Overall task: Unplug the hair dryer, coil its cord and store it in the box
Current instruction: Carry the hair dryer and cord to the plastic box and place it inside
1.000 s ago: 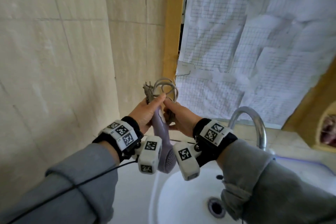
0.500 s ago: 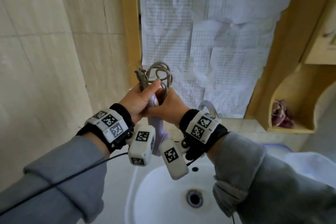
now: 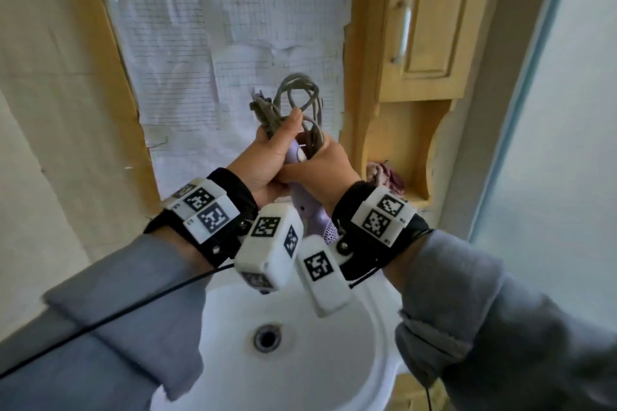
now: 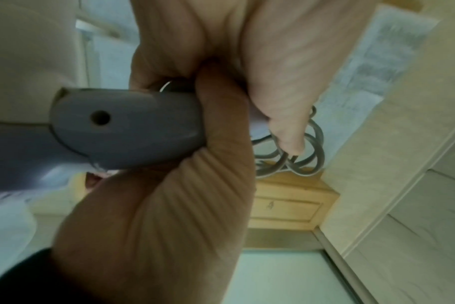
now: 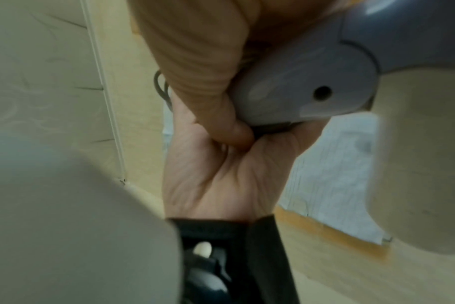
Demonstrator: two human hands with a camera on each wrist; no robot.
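Over the sink I hold the lilac hair dryer (image 3: 302,207) upside down by its handle, its grille end hidden behind the wrist cameras. The grey cord (image 3: 300,93) is coiled in loops above the handle, and the plug (image 3: 260,107) sticks up at the left of the coil. My left hand (image 3: 267,157) grips plug and cord against the handle, thumb pressed on the bundle. From the right, my right hand (image 3: 322,163) wraps round the handle and the lower cord. The left wrist view shows the dryer's hinge (image 4: 125,127) and cord loops (image 4: 307,156) past my thumb.
A white sink (image 3: 267,384) with its drain (image 3: 267,337) lies right below my hands. Behind them hangs a sheet of lined paper (image 3: 227,43). A wooden cabinet (image 3: 424,27) stands at the right, over a niche with a reddish cloth (image 3: 384,173). A frosted panel (image 3: 567,110) fills the far right.
My view has swung to the right: the tiled wall and tap left the frame, and cabinet and frosted panel came in. Both hands keep their hold, and the right has closed further round the handle.
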